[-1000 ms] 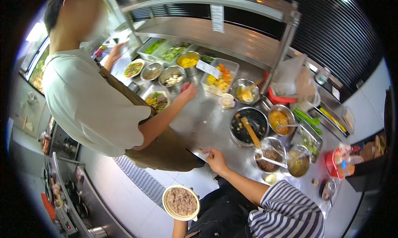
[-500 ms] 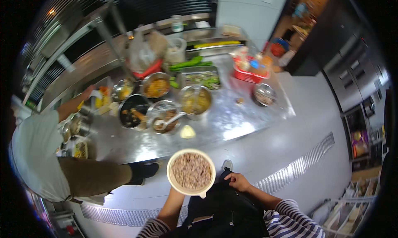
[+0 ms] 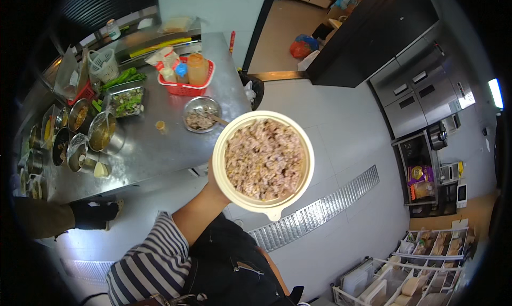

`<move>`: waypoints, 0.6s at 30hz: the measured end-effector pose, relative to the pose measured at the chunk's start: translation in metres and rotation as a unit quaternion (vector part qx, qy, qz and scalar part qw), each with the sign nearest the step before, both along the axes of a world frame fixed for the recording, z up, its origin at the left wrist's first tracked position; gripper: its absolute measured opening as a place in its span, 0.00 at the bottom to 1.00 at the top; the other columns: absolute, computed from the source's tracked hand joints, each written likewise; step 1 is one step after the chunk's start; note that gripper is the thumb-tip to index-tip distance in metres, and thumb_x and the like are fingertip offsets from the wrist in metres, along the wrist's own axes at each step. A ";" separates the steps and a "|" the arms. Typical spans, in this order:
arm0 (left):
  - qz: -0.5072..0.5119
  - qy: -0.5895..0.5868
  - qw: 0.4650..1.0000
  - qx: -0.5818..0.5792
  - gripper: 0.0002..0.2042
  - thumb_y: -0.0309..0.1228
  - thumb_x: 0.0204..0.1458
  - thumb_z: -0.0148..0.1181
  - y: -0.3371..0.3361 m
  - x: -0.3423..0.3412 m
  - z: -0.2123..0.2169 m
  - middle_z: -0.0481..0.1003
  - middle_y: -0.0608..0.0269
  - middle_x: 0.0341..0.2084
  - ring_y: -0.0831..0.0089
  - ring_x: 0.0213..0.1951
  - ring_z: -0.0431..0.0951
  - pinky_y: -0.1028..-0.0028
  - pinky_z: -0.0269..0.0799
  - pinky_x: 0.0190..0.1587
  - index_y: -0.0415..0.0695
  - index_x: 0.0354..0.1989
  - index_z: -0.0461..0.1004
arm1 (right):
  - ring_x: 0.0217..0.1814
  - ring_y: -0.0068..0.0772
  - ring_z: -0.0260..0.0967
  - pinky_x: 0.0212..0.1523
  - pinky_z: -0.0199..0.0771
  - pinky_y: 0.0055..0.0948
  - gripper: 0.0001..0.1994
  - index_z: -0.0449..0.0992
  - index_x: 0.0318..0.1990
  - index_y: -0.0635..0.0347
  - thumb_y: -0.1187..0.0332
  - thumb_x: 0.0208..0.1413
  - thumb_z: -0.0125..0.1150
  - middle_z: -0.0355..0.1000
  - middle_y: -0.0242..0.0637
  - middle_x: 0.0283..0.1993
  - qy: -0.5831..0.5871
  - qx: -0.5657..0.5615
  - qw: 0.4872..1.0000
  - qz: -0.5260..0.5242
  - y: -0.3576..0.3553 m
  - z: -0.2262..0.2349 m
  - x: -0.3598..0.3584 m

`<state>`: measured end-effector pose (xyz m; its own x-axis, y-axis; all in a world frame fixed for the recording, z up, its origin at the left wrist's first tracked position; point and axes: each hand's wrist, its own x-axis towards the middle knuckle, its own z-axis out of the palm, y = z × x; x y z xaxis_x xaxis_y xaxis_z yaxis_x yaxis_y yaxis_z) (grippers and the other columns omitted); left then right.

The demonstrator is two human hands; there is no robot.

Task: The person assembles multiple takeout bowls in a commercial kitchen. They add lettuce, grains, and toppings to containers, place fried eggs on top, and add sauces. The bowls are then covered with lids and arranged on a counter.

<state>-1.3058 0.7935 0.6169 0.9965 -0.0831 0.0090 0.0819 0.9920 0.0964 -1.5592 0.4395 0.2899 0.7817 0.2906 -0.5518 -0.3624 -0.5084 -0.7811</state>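
Observation:
My left hand (image 3: 215,184) holds up a cream-coloured round bowl (image 3: 225,188) with a small tab on its rim, gripping its left side from below. Mixed-grain rice (image 3: 264,159), purplish with dark grains, fills it. Most of my fingers are hidden under the bowl. Of my right arm (image 3: 274,271) only a strip of forearm shows beside the black apron (image 3: 229,247); the right hand is out of sight. Just beyond the bowl, on the steel table (image 3: 160,159), stands a metal bowl (image 3: 188,104) of pale food with a wooden-looking handle leaning out.
A red basket (image 3: 186,90) of bottles, a tray of chopped greens (image 3: 126,99) and a pot (image 3: 104,132) stand on the table. At far left is a co-worker's leg (image 3: 93,215). To the right lie a floor grate (image 3: 314,212), steel cabinets (image 3: 413,106) and white racks (image 3: 405,284).
My view has swung to the right. The bowl of rice has come up closer in my left hand. My right hand, visible before near the apron, has gone out of sight.

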 end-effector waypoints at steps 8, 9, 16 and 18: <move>-0.036 -0.016 0.999 -0.009 0.25 0.44 0.59 0.41 -0.115 0.228 -0.018 0.67 0.50 0.55 0.57 0.55 0.70 0.57 0.66 0.59 0.40 0.60 0.62 | 0.49 0.38 0.73 0.49 0.71 0.35 0.22 0.75 0.49 0.62 0.55 0.53 0.57 0.76 0.46 0.45 0.167 -0.111 0.979 -0.033 -0.126 0.037 0.192; -0.050 -0.020 0.998 -0.012 0.25 0.44 0.59 0.41 -0.129 0.266 -0.021 0.67 0.50 0.55 0.57 0.55 0.70 0.57 0.66 0.59 0.40 0.60 0.62 | 0.49 0.38 0.74 0.49 0.71 0.35 0.22 0.75 0.48 0.61 0.54 0.53 0.57 0.76 0.46 0.44 0.166 -0.120 0.978 -0.037 -0.140 0.036 0.223; -0.110 0.024 0.994 0.012 0.25 0.45 0.59 0.41 -0.160 0.474 -0.039 0.67 0.51 0.56 0.57 0.55 0.70 0.57 0.66 0.59 0.40 0.60 0.62 | 0.40 0.37 0.76 0.43 0.74 0.37 0.19 0.78 0.40 0.62 0.54 0.53 0.56 0.77 0.49 0.38 0.125 -0.249 0.954 -0.113 -0.185 0.027 0.470; -0.125 0.049 0.990 0.035 0.25 0.45 0.59 0.41 -0.157 0.478 -0.067 0.67 0.51 0.56 0.57 0.55 0.70 0.57 0.66 0.59 0.41 0.60 0.61 | 0.34 0.31 0.76 0.35 0.77 0.33 0.14 0.73 0.43 0.61 0.60 0.56 0.57 0.77 0.37 0.36 0.276 0.101 0.895 -0.336 -0.225 -0.020 0.458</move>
<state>-0.8280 0.6360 0.5503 0.9405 -0.3245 -0.1007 0.3365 0.9305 0.1445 -1.1011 0.2142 0.2702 0.4420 -0.0050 -0.8970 -0.8923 0.0998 -0.4403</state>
